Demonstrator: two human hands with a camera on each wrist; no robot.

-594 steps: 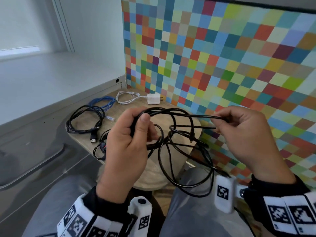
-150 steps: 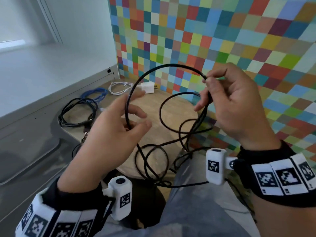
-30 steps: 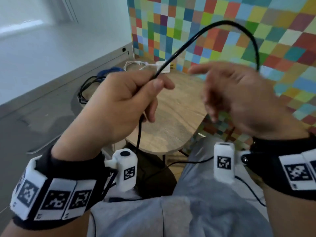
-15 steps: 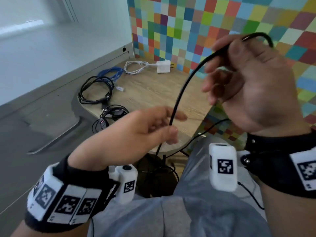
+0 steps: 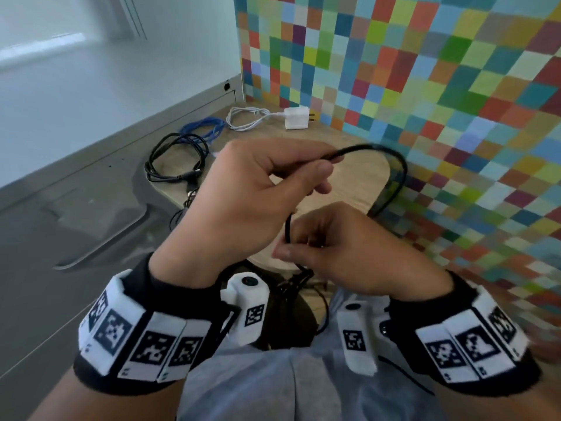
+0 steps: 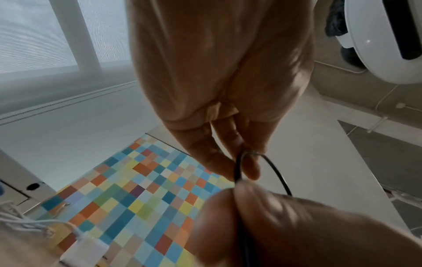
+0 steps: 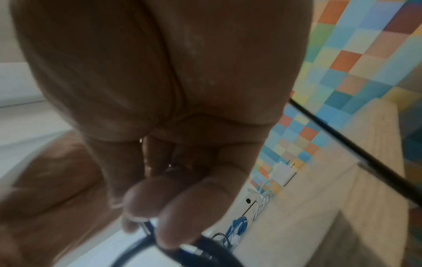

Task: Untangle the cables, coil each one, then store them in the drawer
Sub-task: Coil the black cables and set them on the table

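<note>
A thin black cable (image 5: 397, 168) arcs through the air above my lap. My left hand (image 5: 318, 165) pinches it near its upper end between thumb and fingers; the left wrist view shows the black cable (image 6: 274, 168) looping out of that pinch. Just below, my right hand (image 5: 291, 247) pinches a lower stretch, fingers curled round it. In the right wrist view the black cable (image 7: 205, 249) curves out under the fingertips (image 7: 169, 225), blurred. The rest of the cable hangs down between my knees, partly hidden.
On the round wooden table (image 5: 358, 177) lie a coiled black cable (image 5: 176, 162), a blue cable (image 5: 203, 129) and a white charger with its cord (image 5: 296, 118). A grey drawer front (image 5: 100, 238) is at the left, a chequered wall (image 5: 425, 86) at the right.
My left hand rose from low and open to pinch the cable. My right hand dropped from high on the cable to just below the left hand.
</note>
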